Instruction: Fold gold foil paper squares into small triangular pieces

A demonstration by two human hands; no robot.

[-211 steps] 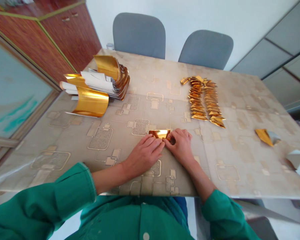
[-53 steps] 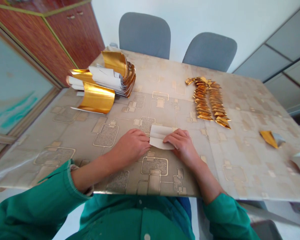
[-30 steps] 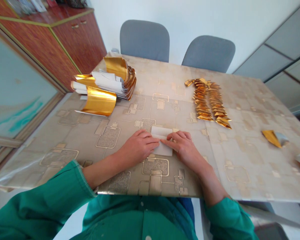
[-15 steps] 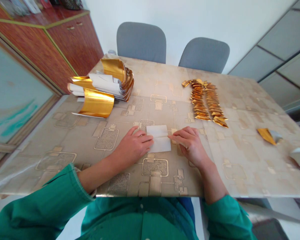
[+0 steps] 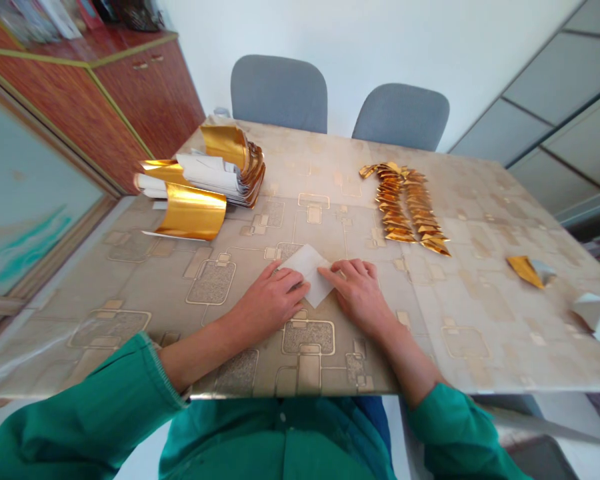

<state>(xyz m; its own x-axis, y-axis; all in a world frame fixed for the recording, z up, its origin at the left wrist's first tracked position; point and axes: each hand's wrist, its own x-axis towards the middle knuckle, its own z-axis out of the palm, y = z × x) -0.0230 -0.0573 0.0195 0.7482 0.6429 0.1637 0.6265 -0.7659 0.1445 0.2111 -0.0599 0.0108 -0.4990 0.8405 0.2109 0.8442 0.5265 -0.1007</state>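
A small white sheet of paper (image 5: 310,260) lies on the table in front of me, turned so that one corner points at me. My left hand (image 5: 280,292) rests on its left side, fingers bent together and pressing it down. My right hand (image 5: 356,287) grips the right edge with thumb and fingers; the exact fold under the fingertips is hidden.
Curled gold and white paper sheets (image 5: 195,210) are piled at the left back. Two rows of folded gold pieces (image 5: 397,207) stand right of centre. A gold piece (image 5: 526,271) and a white-sided piece (image 5: 591,312) lie far right. Two grey chairs (image 5: 279,93) stand behind the table (image 5: 460,293).
The paper has turned from square-on to a diamond position. My right hand has moved left and now lies over its right edge; my left hand stays on the left side.
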